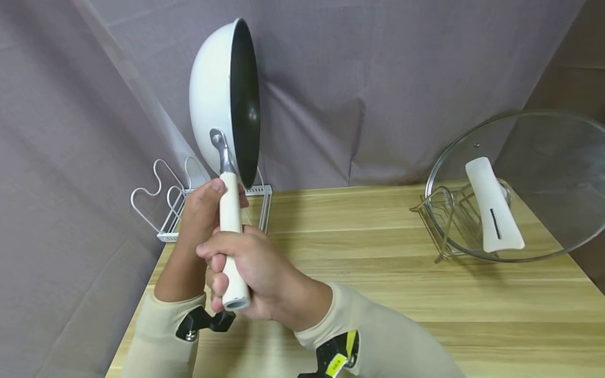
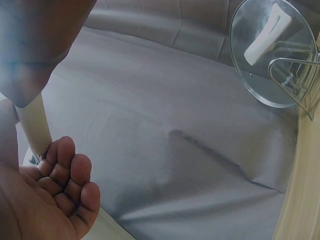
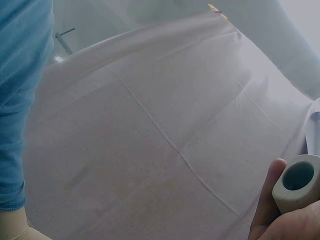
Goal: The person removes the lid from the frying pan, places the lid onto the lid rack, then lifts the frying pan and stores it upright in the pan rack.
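A deep white wok (image 1: 208, 89) with a dark inside stands on edge in the air, its cream handle (image 1: 231, 210) pointing down towards me. My right hand (image 1: 269, 273) grips the lower part of that handle, thumb across the front and fingers wrapped round it. Higher up, near the metal joint, my left hand (image 1: 200, 210) holds the handle between thumb and fingers. Curled fingers (image 2: 75, 175) show beside the handle in the left wrist view. The hollow handle end (image 3: 287, 200) pokes out of the right hand in the right wrist view.
Behind the left hand, a white wire rack (image 1: 167, 237) stands at the table's back left. On the right, a glass lid (image 1: 557, 157) with a white handle leans upright in a small metal wire stand (image 1: 441, 252). Grey cloth (image 1: 387, 79) hangs behind the wooden table (image 1: 378, 294).
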Tool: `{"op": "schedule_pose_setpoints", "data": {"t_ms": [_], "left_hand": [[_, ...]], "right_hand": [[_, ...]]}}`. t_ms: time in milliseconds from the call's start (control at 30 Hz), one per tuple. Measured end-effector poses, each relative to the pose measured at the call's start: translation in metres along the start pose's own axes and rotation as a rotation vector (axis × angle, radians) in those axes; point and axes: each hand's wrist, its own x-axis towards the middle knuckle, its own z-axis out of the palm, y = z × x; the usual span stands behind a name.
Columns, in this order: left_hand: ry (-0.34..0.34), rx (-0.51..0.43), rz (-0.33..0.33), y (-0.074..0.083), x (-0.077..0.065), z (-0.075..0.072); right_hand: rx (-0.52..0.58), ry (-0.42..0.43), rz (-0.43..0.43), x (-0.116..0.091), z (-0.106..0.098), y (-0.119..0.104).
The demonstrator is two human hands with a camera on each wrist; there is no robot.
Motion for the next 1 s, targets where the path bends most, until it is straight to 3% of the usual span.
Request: {"op": "schedule_pose_setpoints", "data": {"t_ms": [233,667,1000], "left_hand": [[0.002,-0.018,-0.022,0.0011,-0.0013,-0.0034],[-0.001,0.04,0.03,0.0026,-0.0006,-0.0075],[-0.005,-0.011,0.027,0.0029,-0.0029,-0.01]], "right_hand": [[0.001,0.004,-0.006,0.0029,0.0023,0.0025],[-0.006,0.003,-0.006,0.0055,0.0052,0.0029],[0.0,0.005,0.002,0.0069,0.0063,0.0042]]}}
